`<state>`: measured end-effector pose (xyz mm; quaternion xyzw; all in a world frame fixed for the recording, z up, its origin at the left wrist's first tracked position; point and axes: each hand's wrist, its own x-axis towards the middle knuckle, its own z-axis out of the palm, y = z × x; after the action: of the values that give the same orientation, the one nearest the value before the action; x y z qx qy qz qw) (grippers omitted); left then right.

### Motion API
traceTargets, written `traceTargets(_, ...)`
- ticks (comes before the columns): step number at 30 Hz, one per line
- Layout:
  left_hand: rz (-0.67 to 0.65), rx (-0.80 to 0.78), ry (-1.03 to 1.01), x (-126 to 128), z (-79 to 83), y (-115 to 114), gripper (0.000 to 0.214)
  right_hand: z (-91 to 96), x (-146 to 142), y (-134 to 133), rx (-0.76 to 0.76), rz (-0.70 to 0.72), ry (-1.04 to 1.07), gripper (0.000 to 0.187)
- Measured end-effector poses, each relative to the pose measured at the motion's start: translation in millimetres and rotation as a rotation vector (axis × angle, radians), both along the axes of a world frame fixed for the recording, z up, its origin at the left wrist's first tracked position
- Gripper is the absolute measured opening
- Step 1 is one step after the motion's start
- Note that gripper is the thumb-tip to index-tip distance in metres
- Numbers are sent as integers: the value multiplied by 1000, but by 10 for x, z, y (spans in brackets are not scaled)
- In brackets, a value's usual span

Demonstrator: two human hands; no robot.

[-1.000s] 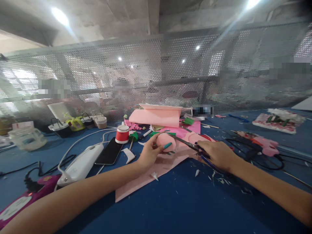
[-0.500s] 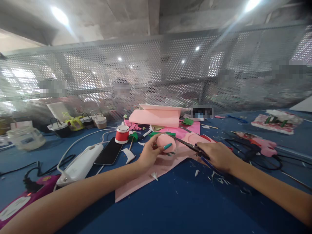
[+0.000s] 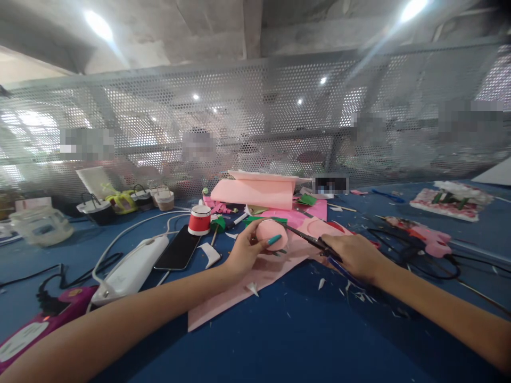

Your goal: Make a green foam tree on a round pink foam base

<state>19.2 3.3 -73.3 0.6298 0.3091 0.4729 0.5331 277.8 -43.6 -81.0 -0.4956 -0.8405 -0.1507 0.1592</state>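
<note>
Between the thumb and fingers of my left hand [image 3: 245,251] is a round pink paper piece [image 3: 272,234]. My right hand [image 3: 353,256] is closed around a pair of scissors [image 3: 315,242] with dark blades and blue on the handle. The blade tips point left and reach the right edge of the round piece; whether they touch it I cannot tell. Under both hands lies a large pink paper sheet [image 3: 215,306]. White paper scraps [image 3: 253,289] are scattered on and around it.
Left of my hands are a black phone [image 3: 178,249], a red-and-white paper cup [image 3: 199,220], a white power strip [image 3: 131,268] and a glass jar [image 3: 42,226]. Folded pink paper [image 3: 255,192] stands behind. At right lie a pink glue gun [image 3: 433,240] with its cord and a flowered board [image 3: 451,202].
Almost nothing differs. Both hands keep their places, with the scissors still at the round pink paper; the view has shifted very slightly.
</note>
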Motion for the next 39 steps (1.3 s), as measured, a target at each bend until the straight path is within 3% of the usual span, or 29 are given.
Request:
traceTargets(7,-11,-19,18,11,33,-33,54,0,1,-6,-1,-47,-30,27)
traceTargets(12,100,-57,7,21,45,-36,50,-17,26,6,11,-117,32,27)
traceTargets(17,62,-37,11,1,30,-27,50,-45,43,37,28,-125,91,28)
traceTargets(31,74,7,35,-8,21,-14,57,-47,45,38,-16,45,180,25)
traceTargets(39,67,-12,26,-2,17,-3,59,-27,34,27,-21,41,148,26)
